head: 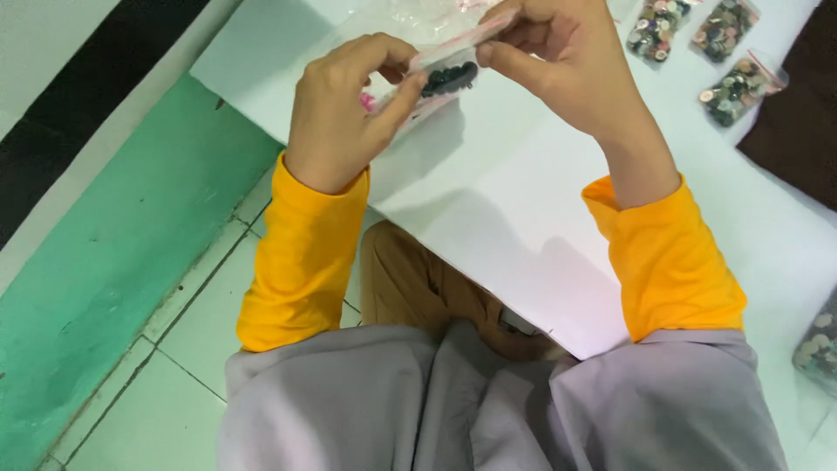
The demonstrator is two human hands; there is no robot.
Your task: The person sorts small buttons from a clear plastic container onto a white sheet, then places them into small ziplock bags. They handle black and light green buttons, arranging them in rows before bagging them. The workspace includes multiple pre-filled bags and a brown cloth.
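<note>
Head view, looking straight down: the left hand (340,113) and the right hand (549,48) both pinch a small clear plastic zip bag with a pink seal strip (449,65), held just above the white tabletop (506,201) near its far edge. The left grip is closed on the bag's lower left part, thumb pressing toward the curled fingers; the right grip is closed on the seal strip at the bag's upper right, thumb and forefinger pressed together. Inside the bag a cluster of dark round buttons (449,78) sits between the two hands, and a bit of pink shows beside the left thumb; what it is cannot be told. Both wrists come out of bright yellow sleeves (301,262), over a grey garment in the lower frame. Well apart to the right, three small clear bags of mixed-colour buttons (728,65) lie on the tabletop beside a dark brown cloth (798,113). Another bag of pale buttons (819,349) shows at the right edge. Left of the tabletop lie white floor tiles (192,349) and a green painted strip (113,262).
</note>
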